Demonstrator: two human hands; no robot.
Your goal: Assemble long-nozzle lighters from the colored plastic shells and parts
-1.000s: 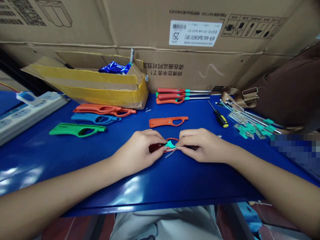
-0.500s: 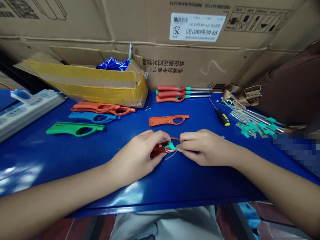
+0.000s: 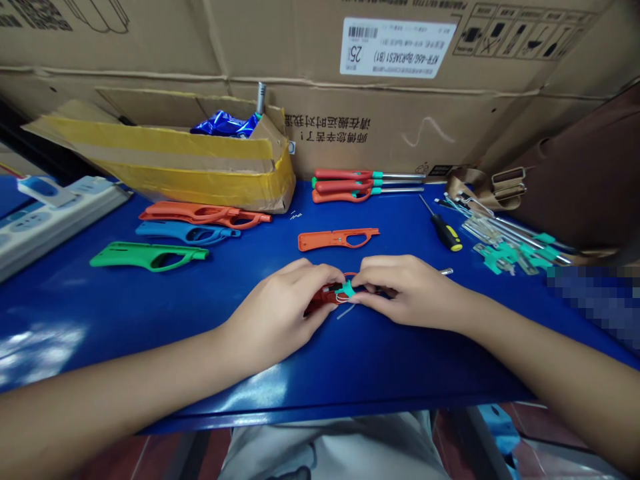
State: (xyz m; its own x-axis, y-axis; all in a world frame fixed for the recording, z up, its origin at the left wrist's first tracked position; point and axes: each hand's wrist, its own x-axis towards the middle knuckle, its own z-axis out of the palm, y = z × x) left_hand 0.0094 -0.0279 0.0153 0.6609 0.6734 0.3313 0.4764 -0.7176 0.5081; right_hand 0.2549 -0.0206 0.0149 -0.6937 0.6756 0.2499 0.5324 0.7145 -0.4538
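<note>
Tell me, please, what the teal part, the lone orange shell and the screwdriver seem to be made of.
Teal part: probably plastic, from its flat, even colour. Orange shell: likely hard moulded plastic, smooth-looking, from its raised rim and uniform colour. Screwdriver: apparently a metal shaft, slim and grey; the black-and-yellow handle could be plastic or rubber.

Both forearms [image 3: 150, 381] are bare; the clothing [image 3: 360, 447] is pale grey, dark-marked.

On the large brown cardboard box [image 3: 280, 47] before me I read, upside down, "师傅您辛苦了!" and "请在搬运时对我"; its white rectangular paper label [image 3: 397, 48], also inverted, shows me "KFR-46G/BpR3AES1 (B1)" and a bigger "25" near a barcode [image 3: 363, 32].
</note>
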